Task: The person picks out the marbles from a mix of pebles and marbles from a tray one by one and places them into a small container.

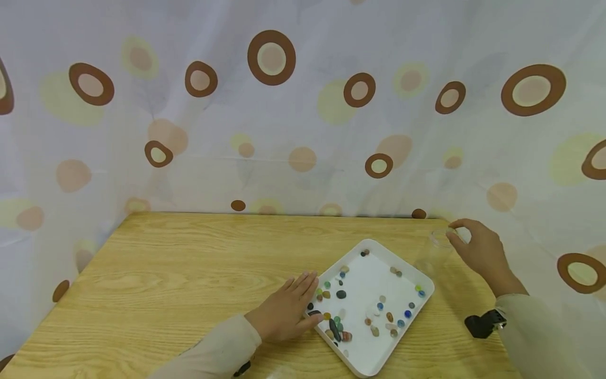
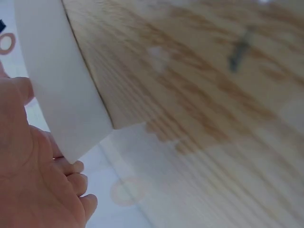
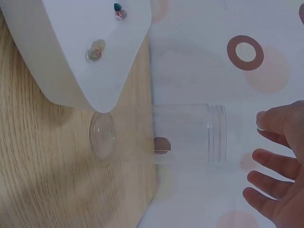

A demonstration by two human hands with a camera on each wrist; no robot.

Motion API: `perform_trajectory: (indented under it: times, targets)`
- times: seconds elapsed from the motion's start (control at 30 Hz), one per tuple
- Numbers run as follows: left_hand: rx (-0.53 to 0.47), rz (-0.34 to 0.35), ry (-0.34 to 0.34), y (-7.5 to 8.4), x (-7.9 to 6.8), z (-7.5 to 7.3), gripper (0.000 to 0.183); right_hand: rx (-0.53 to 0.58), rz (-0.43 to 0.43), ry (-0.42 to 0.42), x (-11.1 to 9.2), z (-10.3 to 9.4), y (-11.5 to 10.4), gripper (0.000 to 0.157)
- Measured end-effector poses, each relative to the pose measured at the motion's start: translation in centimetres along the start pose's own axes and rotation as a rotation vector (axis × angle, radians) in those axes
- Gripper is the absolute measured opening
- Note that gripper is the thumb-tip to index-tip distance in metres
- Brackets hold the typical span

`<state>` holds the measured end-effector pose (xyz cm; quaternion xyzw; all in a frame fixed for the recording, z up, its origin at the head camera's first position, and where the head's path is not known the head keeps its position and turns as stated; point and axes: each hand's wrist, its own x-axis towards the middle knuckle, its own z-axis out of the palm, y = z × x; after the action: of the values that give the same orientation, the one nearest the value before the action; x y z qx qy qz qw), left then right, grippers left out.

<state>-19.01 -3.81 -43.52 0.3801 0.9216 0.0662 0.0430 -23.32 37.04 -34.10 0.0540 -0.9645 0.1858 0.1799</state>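
Observation:
A white rectangular tray [image 1: 360,347] stands on the wooden table, holding many small coloured stones and glass beads. My left hand [image 1: 289,308] rests at its left corner, fingers straight along the rim and thumb lying over the edge. In the left wrist view, the palm and fingers [image 2: 78,183] lie against the outside of the tray's wall [image 2: 61,80]. To the tray's right stands an upright clear jar [image 3: 185,133] with a threaded, uncovered mouth. Just above that mouth, my right hand [image 1: 480,252] pinches a small pale stone [image 3: 260,127] between thumb and index finger; the other fingers spread loosely.
Dark stones [image 1: 334,330] and green beads cluster along the tray's left side; blue beads [image 1: 407,314] lie toward its right edge. The wooden table [image 1: 189,273] ends at a patterned curtain [image 1: 303,121] behind. The jar stands close to the tray's right corner.

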Motion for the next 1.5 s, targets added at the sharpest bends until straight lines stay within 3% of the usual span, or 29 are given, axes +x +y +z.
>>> perform_trajectory:
  times: [0.3, 0.7, 0.93, 1.27, 1.5]
  targets:
    - [-0.008, -0.041, 0.038, 1.1, 0.2, 0.3, 0.081, -0.004, 0.076, -0.101, 0.5, 1.3, 1.2, 0.037]
    - [0.016, -0.018, 0.066, 1.5, -0.4, 0.6, 0.078, 0.002, 0.092, -0.158, 0.2, 1.5, 1.5, 0.045]
    - [0.058, -0.003, 0.087, 1.5, -0.5, 0.4, 0.083, 0.032, 0.106, -0.151, 0.2, 1.7, 1.5, 0.044]
    - [0.022, 0.029, 0.113, 1.2, -0.3, 1.0, 0.085, 0.034, 0.097, -0.136, 0.2, 1.9, 1.8, 0.041]
    - [0.002, 0.010, 0.049, 0.9, -0.3, 0.5, 0.088, 0.035, -0.039, -0.021, 0.3, 2.6, 1.1, 0.030]
